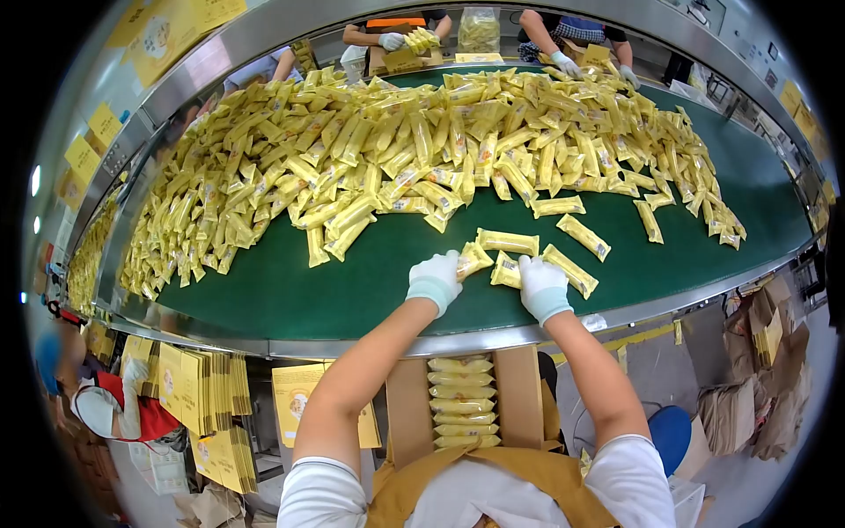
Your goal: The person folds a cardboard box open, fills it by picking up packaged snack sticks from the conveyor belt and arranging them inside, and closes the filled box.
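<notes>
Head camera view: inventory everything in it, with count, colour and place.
Packets: too many to count, yellow, heaped across the surface
Surface: 1, green, mid-view
Open box: 1, brown, below near edge, holding stacked packets
Flat cartons: many, yellow, lower left
Bags: several, brown, lower right
Co-workers: at least 4, mixed clothing, three beyond surface, one lower left
Apron: 1, mustard, bottom
Left hand: 1, white-gloved, at a packet
Right hand: 1, white-gloved, at another

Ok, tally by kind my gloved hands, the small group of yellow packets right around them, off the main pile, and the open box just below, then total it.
Gloved hands: 2
Yellow packets: 5
Open box: 1
Total: 8
</notes>
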Action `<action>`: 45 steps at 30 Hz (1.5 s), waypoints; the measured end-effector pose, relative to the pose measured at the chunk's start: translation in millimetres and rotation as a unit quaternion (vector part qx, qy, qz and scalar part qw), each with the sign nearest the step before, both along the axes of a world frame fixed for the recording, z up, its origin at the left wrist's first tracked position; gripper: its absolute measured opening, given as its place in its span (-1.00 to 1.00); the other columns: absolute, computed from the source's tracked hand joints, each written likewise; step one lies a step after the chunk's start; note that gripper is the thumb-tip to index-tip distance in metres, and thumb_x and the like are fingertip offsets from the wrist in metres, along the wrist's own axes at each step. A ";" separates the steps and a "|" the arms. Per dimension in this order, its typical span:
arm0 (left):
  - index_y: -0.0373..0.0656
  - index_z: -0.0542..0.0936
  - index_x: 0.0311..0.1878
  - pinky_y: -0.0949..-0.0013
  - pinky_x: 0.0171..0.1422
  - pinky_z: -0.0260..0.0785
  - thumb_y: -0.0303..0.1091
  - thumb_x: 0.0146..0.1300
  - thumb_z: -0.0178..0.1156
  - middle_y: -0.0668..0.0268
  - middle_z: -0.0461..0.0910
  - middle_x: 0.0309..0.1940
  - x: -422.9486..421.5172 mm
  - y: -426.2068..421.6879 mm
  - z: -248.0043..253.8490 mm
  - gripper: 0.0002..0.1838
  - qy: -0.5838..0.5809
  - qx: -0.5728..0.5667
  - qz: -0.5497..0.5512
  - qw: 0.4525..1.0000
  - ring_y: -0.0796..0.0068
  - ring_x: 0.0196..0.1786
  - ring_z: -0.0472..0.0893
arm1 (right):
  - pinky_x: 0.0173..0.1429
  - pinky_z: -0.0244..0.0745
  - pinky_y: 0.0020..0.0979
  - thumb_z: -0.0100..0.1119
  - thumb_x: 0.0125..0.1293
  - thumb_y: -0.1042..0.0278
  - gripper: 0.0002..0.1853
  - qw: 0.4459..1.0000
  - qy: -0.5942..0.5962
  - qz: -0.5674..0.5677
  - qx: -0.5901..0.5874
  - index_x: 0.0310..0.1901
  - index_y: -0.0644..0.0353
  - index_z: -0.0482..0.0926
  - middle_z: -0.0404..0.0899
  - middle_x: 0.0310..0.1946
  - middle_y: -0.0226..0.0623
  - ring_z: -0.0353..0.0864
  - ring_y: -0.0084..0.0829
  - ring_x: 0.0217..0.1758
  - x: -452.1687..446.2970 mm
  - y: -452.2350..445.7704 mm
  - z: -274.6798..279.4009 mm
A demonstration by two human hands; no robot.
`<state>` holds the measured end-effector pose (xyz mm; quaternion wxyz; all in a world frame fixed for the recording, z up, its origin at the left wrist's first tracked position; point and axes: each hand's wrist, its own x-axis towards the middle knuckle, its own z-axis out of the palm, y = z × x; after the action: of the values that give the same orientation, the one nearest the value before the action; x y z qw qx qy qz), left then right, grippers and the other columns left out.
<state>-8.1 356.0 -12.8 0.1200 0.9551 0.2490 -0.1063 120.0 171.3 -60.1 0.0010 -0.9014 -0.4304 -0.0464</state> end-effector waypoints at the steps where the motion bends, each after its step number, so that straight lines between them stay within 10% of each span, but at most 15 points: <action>1: -0.01 0.53 0.13 0.10 0.04 0.57 -0.13 0.21 0.30 0.12 0.70 -0.06 -2.5 3.9 -6.8 -0.57 -0.009 0.020 -0.024 0.999 0.07 -0.02 0.72 | -0.18 0.60 -0.21 0.27 0.15 0.42 -0.78 1.000 -0.024 0.017 0.008 -0.15 0.09 0.54 0.65 -0.34 -0.26 0.74 -0.23 -0.26 -1.1 -0.1 -3.7; 7: -0.04 0.54 0.00 0.19 0.12 0.49 -0.34 0.31 0.11 0.29 0.69 -0.16 -49.2 46.7 -40.2 -0.79 -0.104 0.193 -0.121 0.968 0.32 0.01 0.70 | -0.05 0.45 -0.20 0.37 0.03 0.22 -0.59 0.984 -0.106 0.118 0.081 -0.08 0.14 0.51 0.51 -0.37 -0.33 0.59 -0.29 -0.18 -29.9 -21.2 1.2; 9: -0.05 0.53 0.06 0.17 0.24 0.40 -0.34 0.26 0.16 0.33 0.67 -0.11 -72.0 59.6 -50.9 -0.71 -0.211 0.267 -0.166 0.925 0.36 0.07 0.66 | 0.21 0.36 -0.12 0.35 0.07 0.03 -0.27 0.990 -0.043 0.115 0.066 0.22 0.29 0.43 0.50 -0.09 -0.08 0.49 -0.13 0.08 -42.1 -29.2 15.1; 15: -0.30 0.34 0.43 0.06 0.42 0.22 0.38 0.07 0.33 0.06 0.48 0.14 -84.7 35.6 -26.9 0.07 -0.083 0.175 -0.152 0.969 0.11 0.32 0.40 | 0.40 0.26 -0.04 0.31 0.14 -0.04 -0.07 0.984 -0.052 0.158 0.064 0.42 0.43 0.23 0.31 0.35 0.26 0.37 0.08 0.31 -37.0 -42.5 0.1; 22: -0.24 0.38 0.40 0.03 0.51 0.14 0.36 0.01 0.36 0.06 0.46 0.26 -77.0 41.6 -25.0 0.05 -0.163 0.228 -0.150 0.948 0.03 0.37 0.38 | 0.28 0.35 -0.17 0.45 0.03 -0.29 0.13 0.991 0.028 0.119 -0.058 0.47 0.34 0.21 0.53 -0.02 -0.11 0.48 -0.14 0.17 -12.3 -33.5 21.5; 26: -0.22 0.21 0.51 0.08 0.54 0.13 0.30 -0.01 0.42 0.08 0.45 0.30 -80.0 46.2 -25.3 0.14 -0.042 0.060 -0.130 0.989 0.16 0.38 0.43 | 0.25 0.45 -0.17 0.47 0.05 -0.23 0.12 0.982 0.185 0.015 -0.024 0.50 0.31 0.17 0.51 0.03 0.03 0.54 0.00 0.12 -21.7 -29.6 51.1; 29: -0.26 0.18 0.52 0.08 0.49 0.21 0.26 -0.02 0.46 0.05 0.48 0.27 -96.4 48.2 -21.6 0.17 -0.064 0.038 -0.086 0.994 0.10 0.34 0.46 | 0.25 0.51 -0.17 0.48 0.07 -0.17 0.12 0.936 0.233 0.041 0.260 0.51 0.32 0.12 0.49 0.06 0.14 0.57 0.10 0.12 -32.3 -42.2 54.4; 32: -0.30 0.18 0.51 0.05 0.42 0.32 0.19 -0.04 0.51 0.00 0.48 0.24 -111.4 55.6 -31.6 0.18 -0.175 -0.052 0.033 0.983 0.01 0.29 0.50 | 0.17 0.54 -0.15 0.46 0.10 -0.16 0.06 0.925 0.292 0.166 0.177 0.49 0.25 0.15 0.49 0.00 0.13 0.59 0.07 0.05 -89.9 -51.3 137.4; 36: -0.31 0.18 0.49 0.46 0.10 0.52 -0.28 0.21 0.47 0.26 0.60 0.04 -135.8 73.7 -54.2 -0.11 -0.428 -0.484 0.226 0.729 0.58 -0.02 0.60 | -0.03 0.53 -0.15 0.43 0.12 -0.21 -0.02 0.923 0.162 0.346 -0.047 0.41 0.30 0.28 0.54 -0.13 -0.03 0.63 -0.11 -0.11 -162.3 -47.3 137.0; 40: -0.23 0.29 0.39 0.42 0.12 0.53 -0.27 0.40 0.23 0.29 0.57 0.09 -178.5 25.0 6.0 -0.42 -0.480 -0.594 0.008 0.645 0.53 0.05 0.59 | -0.12 0.54 -0.13 0.48 0.06 -0.04 -0.13 0.884 0.156 0.409 -0.164 0.32 0.28 0.34 0.59 -0.12 -0.13 0.66 -0.16 -0.11 -204.7 -44.3 99.6; 42: -0.24 0.24 0.46 0.30 0.27 0.48 -0.22 0.30 0.33 0.20 0.48 0.27 -189.1 -3.9 35.3 -0.25 -0.395 -0.647 0.005 0.652 0.41 0.21 0.56 | -0.16 0.54 -0.14 0.48 0.06 0.01 -0.19 0.880 0.173 0.412 -0.163 0.28 0.26 0.38 0.60 -0.13 -0.13 0.67 -0.16 -0.12 -224.5 -42.9 66.6; 45: -0.28 0.13 0.55 0.17 0.42 0.38 -0.18 0.04 0.54 0.13 0.44 0.32 -197.1 -50.9 52.7 0.08 -0.350 -0.447 -0.129 0.813 0.26 0.29 0.51 | -0.14 0.58 -0.15 0.40 0.14 0.07 -0.33 0.900 0.160 0.399 -0.077 0.21 0.25 0.43 0.62 -0.09 -0.16 0.70 -0.14 -0.07 -251.0 -49.5 1.5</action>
<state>-205.2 305.1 39.8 0.5983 0.7920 -0.0102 0.1215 -131.0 121.7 -58.6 0.0192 -0.6467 -0.7502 0.1363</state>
